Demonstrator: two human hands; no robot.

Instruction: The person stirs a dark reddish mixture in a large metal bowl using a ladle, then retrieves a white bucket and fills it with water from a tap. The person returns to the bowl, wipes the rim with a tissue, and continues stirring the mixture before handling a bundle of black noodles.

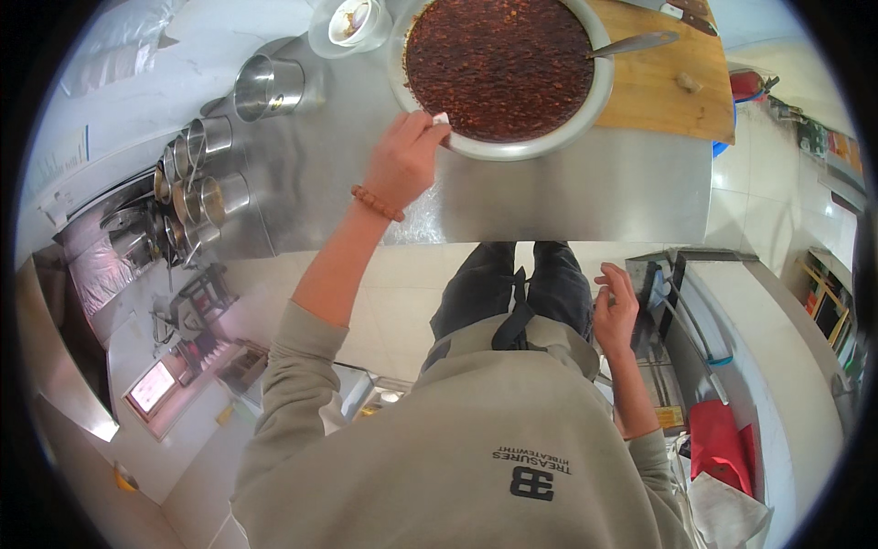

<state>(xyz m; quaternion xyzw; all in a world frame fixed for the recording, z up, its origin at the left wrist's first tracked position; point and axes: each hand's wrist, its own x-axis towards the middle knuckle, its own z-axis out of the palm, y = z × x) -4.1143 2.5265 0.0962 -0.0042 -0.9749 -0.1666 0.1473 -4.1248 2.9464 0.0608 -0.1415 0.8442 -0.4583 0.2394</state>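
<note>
My left hand (405,156), with a brown bead bracelet on its wrist, reaches to the near left rim of a large metal basin (511,150). Its fingertips pinch a small folded white cloth or tissue (441,119) against that rim. Dark red chili oil with flakes (501,65) fills much of the basin. A metal utensil (634,44) leans over the basin's right rim, its handle pointing right. My right hand (614,309) hangs beside my right thigh, away from the table, fingers loosely bent and holding nothing that I can see.
The basin stands on a steel table (549,199), partly beside a wooden board (669,103) with knives (689,15) at its far edge. White bowls (353,24) and a steel pot (267,88) stand to the left, with several metal pots (209,141) farther left.
</note>
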